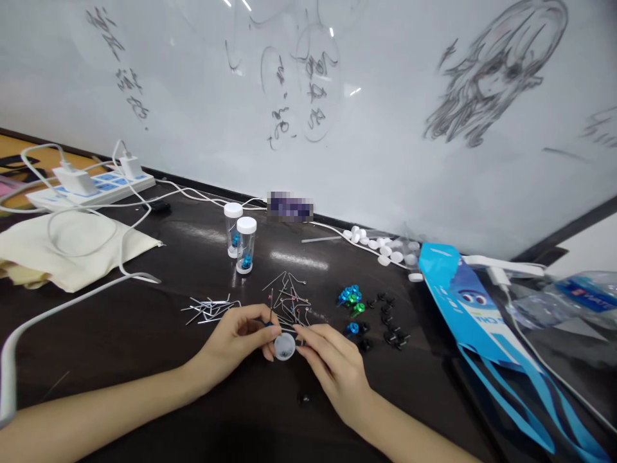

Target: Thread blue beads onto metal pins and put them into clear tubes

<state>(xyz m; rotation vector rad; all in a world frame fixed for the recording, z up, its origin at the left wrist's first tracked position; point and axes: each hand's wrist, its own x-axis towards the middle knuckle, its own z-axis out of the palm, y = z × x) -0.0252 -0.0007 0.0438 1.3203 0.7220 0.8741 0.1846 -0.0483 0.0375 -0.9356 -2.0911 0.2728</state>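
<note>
A small clear vial (285, 346) is between my hands, its round mouth tipped toward me and small dark pieces showing inside. My left hand (243, 335) is closed around the vial's left side; a thin dark rod (271, 301) rises by its fingertips, near a bit of blue. At the vial's right side, the fingers of my right hand (335, 361) are pinched together, on something too small to make out. Just beyond lie thin metal pins with looped ends (295, 301). Straight silver rods (208, 310) are scattered to the left of them.
Two white-capped vials (246, 245) stand farther back. To the right are blue and green knobs (351, 297), black pieces (393, 334) and white caps (384, 247). A blue bag (475, 302), power strip (103, 186), cloth (72, 247) and white cables flank the work area; a whiteboard (193, 96) stands behind.
</note>
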